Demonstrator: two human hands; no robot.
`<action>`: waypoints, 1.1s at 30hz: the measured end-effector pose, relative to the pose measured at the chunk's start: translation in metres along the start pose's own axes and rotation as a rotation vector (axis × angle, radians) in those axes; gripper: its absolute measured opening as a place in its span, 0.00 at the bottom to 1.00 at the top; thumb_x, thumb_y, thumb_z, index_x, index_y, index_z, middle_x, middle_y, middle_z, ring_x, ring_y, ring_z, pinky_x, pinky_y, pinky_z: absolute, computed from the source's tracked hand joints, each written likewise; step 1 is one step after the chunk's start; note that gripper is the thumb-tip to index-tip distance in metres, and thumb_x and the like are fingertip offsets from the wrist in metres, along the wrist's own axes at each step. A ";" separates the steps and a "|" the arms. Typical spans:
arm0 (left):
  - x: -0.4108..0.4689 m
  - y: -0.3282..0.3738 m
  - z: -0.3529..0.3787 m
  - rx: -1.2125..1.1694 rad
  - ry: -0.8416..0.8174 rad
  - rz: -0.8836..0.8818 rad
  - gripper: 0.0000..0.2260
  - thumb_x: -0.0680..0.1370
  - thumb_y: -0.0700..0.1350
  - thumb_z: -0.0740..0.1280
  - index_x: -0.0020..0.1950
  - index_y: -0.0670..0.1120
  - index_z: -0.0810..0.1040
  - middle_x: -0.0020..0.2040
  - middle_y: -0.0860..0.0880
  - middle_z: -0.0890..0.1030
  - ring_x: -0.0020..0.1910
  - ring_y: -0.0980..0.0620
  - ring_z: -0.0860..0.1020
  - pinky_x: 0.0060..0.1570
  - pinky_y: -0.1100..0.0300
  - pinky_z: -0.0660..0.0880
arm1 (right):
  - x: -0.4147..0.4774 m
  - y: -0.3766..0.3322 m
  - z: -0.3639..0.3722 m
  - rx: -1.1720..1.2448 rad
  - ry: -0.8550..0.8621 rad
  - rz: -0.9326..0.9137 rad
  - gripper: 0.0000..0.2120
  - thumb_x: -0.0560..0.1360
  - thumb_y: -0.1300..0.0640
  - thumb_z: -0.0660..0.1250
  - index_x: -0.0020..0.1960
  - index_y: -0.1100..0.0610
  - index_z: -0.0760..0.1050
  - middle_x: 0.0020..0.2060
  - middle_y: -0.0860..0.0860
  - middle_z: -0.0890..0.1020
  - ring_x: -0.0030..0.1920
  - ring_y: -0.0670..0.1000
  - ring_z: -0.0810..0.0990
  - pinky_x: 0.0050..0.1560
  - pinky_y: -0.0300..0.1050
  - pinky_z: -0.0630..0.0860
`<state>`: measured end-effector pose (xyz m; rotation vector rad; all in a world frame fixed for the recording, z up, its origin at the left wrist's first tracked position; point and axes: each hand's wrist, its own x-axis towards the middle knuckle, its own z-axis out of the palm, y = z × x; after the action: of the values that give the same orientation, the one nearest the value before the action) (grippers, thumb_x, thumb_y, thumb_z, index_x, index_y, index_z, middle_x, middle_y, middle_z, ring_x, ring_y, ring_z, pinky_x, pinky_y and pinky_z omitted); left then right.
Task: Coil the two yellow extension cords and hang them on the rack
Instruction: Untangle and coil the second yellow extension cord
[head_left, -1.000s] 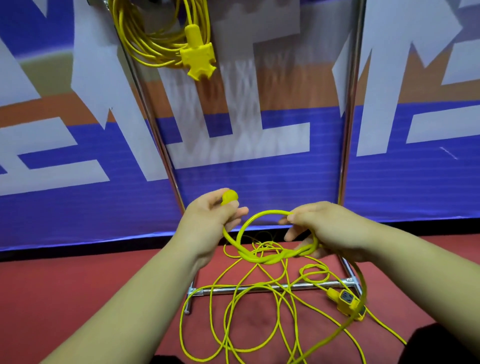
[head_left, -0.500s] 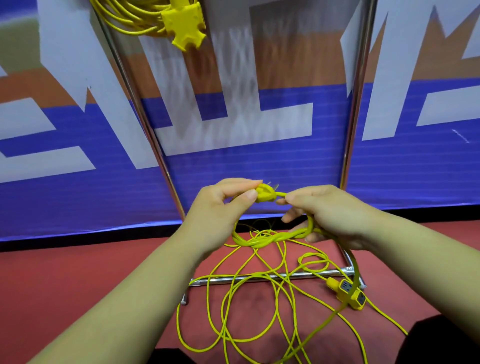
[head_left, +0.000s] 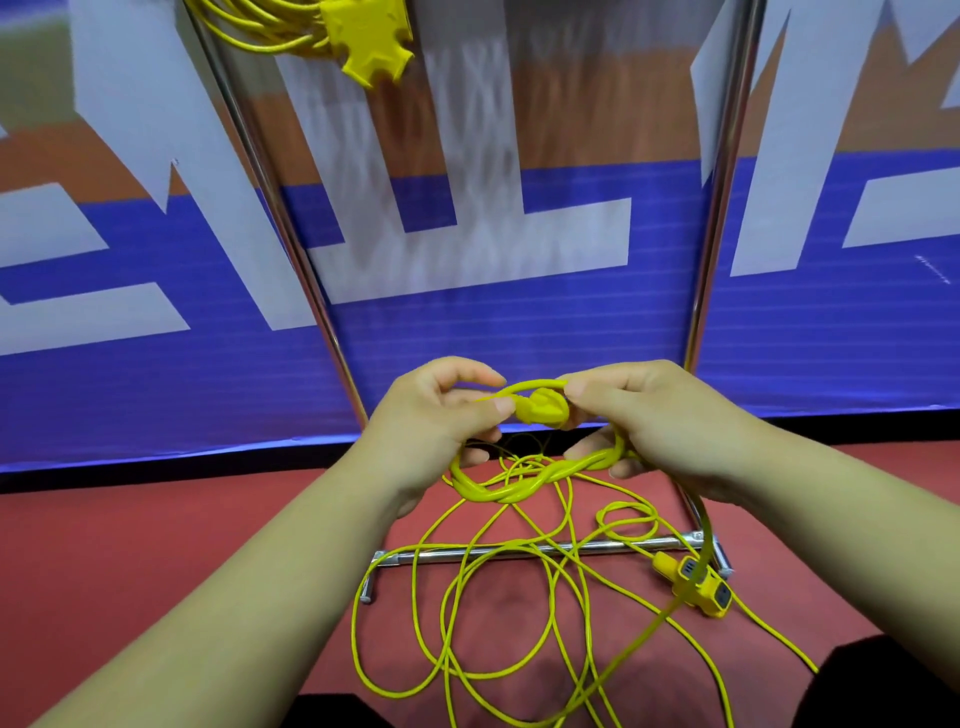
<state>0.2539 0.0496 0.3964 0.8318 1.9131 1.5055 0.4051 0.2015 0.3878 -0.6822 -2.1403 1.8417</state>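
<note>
Left grip (head_left: 441, 415) pinches the rounded yellow plastic plug (head_left: 543, 408) mid-frame; my right grip (head_left: 644, 421) curls round a loop of its thin yellow cord (head_left: 519, 491) above the red floor (head_left: 156, 545).

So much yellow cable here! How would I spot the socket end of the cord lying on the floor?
Find the shiny metal rack on the red floor and follow its bottom bar to the right end. The socket block lies there. Unlike the thin cord loops around it, it is chunky with dark outlets; the other, star-shaped block hangs up top.
</note>
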 end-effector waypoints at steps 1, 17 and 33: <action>0.001 -0.001 0.000 0.006 0.008 -0.016 0.10 0.75 0.40 0.74 0.54 0.45 0.79 0.36 0.50 0.83 0.33 0.54 0.78 0.32 0.59 0.76 | -0.001 0.000 0.000 -0.013 0.001 -0.020 0.10 0.81 0.51 0.65 0.57 0.50 0.83 0.51 0.49 0.86 0.43 0.52 0.87 0.34 0.44 0.78; -0.001 -0.004 0.004 0.319 0.153 0.000 0.11 0.71 0.51 0.78 0.43 0.46 0.81 0.24 0.55 0.72 0.24 0.52 0.69 0.27 0.57 0.70 | -0.003 0.000 0.006 -0.130 0.040 -0.168 0.08 0.77 0.54 0.71 0.54 0.47 0.85 0.38 0.55 0.86 0.41 0.52 0.86 0.32 0.40 0.79; -0.007 0.012 -0.020 -0.597 -0.519 -0.344 0.24 0.80 0.53 0.59 0.70 0.40 0.75 0.49 0.43 0.82 0.32 0.52 0.76 0.36 0.57 0.77 | -0.004 -0.003 0.001 -0.011 0.012 -0.203 0.05 0.80 0.57 0.66 0.53 0.53 0.81 0.40 0.59 0.85 0.44 0.55 0.87 0.39 0.45 0.79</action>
<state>0.2445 0.0338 0.4129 0.5136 1.0747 1.3619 0.4079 0.1981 0.3906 -0.4576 -2.1264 1.7166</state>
